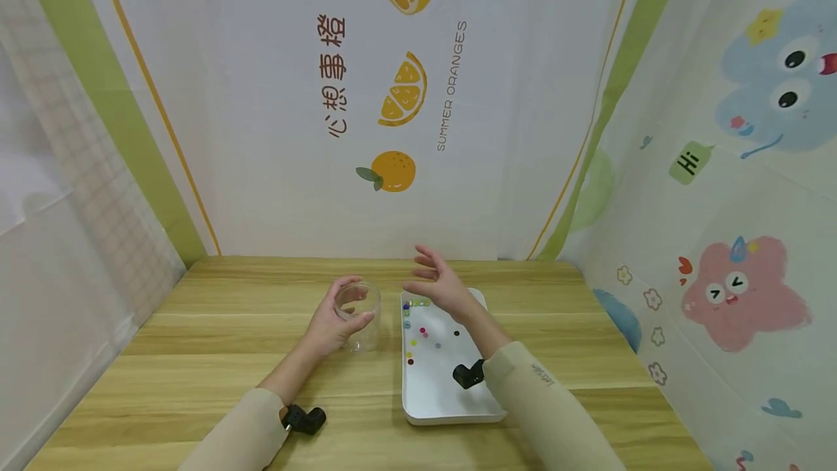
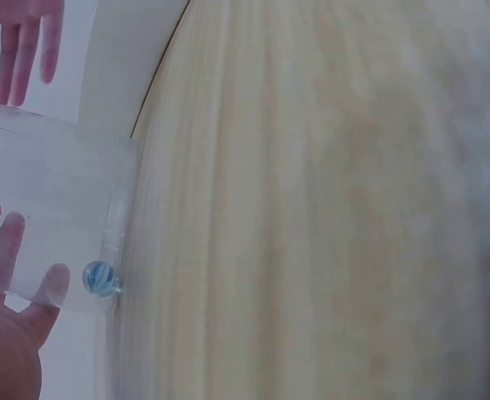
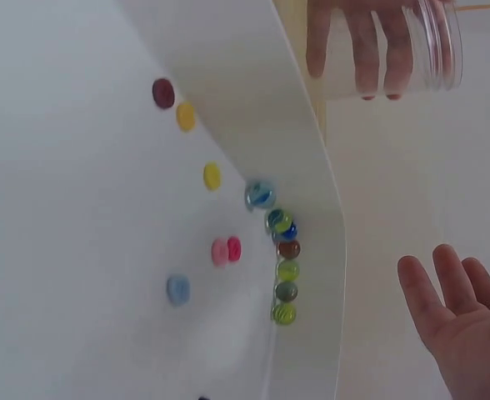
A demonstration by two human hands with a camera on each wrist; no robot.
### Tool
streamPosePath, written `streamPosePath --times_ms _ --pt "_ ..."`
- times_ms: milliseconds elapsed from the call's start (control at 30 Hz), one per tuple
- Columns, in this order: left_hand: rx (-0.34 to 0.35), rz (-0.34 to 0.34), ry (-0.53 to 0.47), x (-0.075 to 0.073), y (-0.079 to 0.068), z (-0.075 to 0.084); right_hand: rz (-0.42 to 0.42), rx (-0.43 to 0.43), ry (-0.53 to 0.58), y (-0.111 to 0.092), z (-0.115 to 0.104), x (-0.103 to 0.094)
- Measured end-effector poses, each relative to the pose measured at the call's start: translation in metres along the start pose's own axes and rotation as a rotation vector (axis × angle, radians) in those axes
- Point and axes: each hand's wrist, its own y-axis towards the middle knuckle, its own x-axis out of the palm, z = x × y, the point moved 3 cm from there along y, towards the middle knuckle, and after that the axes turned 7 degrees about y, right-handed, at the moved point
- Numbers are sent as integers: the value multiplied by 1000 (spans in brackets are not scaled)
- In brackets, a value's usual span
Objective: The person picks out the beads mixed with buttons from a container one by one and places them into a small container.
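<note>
My left hand [image 1: 329, 323] grips a clear, open-topped jar [image 1: 368, 331] that stands upright on or just above the table, left of the tray. In the left wrist view a blue-swirled marble [image 2: 101, 278] lies at the bottom of the jar. My right hand [image 1: 446, 289] hovers over the far end of the white tray [image 1: 451, 402], fingers spread and holding nothing. Marbles [image 3: 287, 271] in several colours line the tray's far edge, with a larger blue marble [image 3: 261, 194] in the corner.
Flat button-like discs lie scattered on the tray floor: a yellow disc [image 3: 212, 176], a dark red disc [image 3: 163, 93], a light blue disc [image 3: 178, 289] and others. The wooden table [image 1: 248, 311] meets a printed curtain [image 1: 294, 202] at the back.
</note>
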Motion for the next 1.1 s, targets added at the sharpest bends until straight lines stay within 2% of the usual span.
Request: streamPosePath --times_ms 600,767,1100 --pt "3 1 2 -1 1 1 86 61 -34 -8 19 -45" --pt "-2 2 -2 0 0 0 28 72 -69 -11 21 -49" --pt "-7 0 1 -1 0 1 -149 81 -140 -14 24 -47"
